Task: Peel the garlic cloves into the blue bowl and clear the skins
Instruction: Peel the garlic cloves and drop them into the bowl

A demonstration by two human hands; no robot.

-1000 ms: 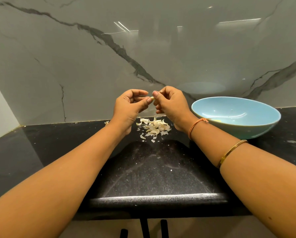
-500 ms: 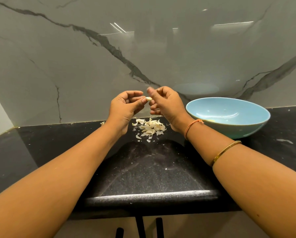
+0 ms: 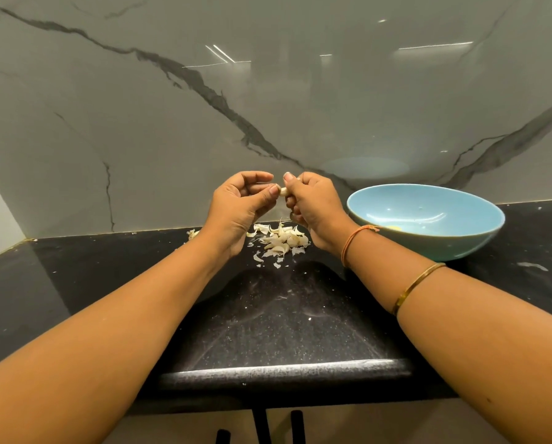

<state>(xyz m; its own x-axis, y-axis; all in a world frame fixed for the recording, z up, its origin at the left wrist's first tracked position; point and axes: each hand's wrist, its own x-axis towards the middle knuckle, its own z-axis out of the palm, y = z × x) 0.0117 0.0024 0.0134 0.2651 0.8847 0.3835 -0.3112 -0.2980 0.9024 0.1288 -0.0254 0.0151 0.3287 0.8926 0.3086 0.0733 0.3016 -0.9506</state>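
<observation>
Right hand (image 3: 313, 203) pinched a garlic clove (image 3: 282, 190) above the skins pile (image 3: 281, 240). Left hand (image 3: 236, 206), fingers curled, picked at its tip. Clove prob. small, light, slippery w/ thin skin, so hold its fat middle. Blue bowl (image 3: 428, 246) sat near, on the right.

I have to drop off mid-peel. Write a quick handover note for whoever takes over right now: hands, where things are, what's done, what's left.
Left hand: fingers curled, thumb tip at the end of the garlic clove.
Right hand: pinches that clove, held above the counter.
Skins: loose pile on the black counter below the hands; a stray bit lies to its left.
Blue bowl: on the counter right of the hands, with something pale yellow inside, likely peeled garlic.
Done: judging by the pile, several cloves.
Left: finish this clove, drop it in the bowl, clear the skins.
</observation>
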